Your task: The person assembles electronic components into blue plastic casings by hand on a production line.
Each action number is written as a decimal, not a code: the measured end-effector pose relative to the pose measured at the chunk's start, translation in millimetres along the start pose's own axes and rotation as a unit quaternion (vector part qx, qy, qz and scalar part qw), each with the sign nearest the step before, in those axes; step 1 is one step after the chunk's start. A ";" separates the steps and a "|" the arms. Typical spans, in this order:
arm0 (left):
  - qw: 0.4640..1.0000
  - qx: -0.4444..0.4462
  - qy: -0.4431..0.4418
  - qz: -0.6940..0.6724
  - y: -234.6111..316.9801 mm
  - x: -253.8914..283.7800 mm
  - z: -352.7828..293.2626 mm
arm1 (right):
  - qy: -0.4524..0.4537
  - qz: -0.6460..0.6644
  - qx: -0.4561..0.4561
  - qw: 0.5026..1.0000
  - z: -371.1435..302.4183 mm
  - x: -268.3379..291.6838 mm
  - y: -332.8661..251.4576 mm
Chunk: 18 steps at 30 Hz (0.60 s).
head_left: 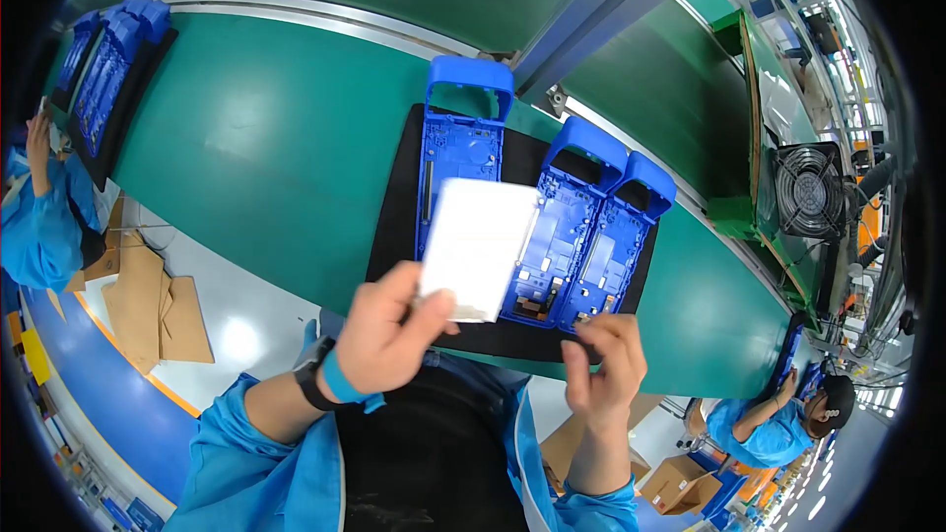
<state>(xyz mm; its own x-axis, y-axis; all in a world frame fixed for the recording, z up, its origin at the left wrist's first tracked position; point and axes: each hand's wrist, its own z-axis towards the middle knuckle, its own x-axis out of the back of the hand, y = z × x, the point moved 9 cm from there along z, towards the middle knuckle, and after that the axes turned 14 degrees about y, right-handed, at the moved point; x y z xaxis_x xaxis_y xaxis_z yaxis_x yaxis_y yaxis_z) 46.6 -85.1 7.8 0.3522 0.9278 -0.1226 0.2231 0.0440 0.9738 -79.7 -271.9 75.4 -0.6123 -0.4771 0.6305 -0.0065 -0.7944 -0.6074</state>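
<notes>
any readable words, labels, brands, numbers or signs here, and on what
White flat piece in the left hand: no print shows.
Blue housings: no text large enough to read.
Black cap, right: pale mark, too small to read.
Cardboard box, lower right: dark mark, too small to read.

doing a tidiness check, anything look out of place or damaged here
The cardboard on the floor at left: its flat pieces lie askew and overlapping, not stacked neatly. The three nearest casings show no obvious damage, though the white slab partly blocks the view.
</notes>
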 end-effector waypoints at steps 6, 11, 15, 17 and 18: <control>0.995 -0.004 -0.085 0.049 -6.4 -25.0 -9.9 | -0.014 0.085 0.039 0.996 14.9 -31.9 -40.1; 0.985 -0.038 -0.130 0.104 9.3 -31.9 -12.0 | -0.051 0.079 0.072 0.993 10.7 -44.5 -40.2; 0.984 -0.070 -0.113 0.115 13.7 -31.0 -12.4 | -0.086 0.079 0.109 0.987 10.4 -51.5 -47.2; 0.985 -0.065 -0.113 0.118 13.5 -30.8 -11.8 | -0.093 0.066 0.113 0.987 10.2 -54.5 -47.2; 0.982 -0.063 -0.119 0.129 12.8 -31.7 -11.9 | -0.099 0.055 0.116 0.987 9.0 -56.5 -47.5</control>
<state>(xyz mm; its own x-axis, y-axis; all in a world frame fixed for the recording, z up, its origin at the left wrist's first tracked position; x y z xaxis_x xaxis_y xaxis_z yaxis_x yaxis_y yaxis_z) 27.5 -109.6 26.4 0.5877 0.8021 0.1056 -0.0113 -0.1223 0.9924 -37.7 -210.6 72.9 -0.4323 -0.6103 0.6638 0.2470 -0.7881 -0.5638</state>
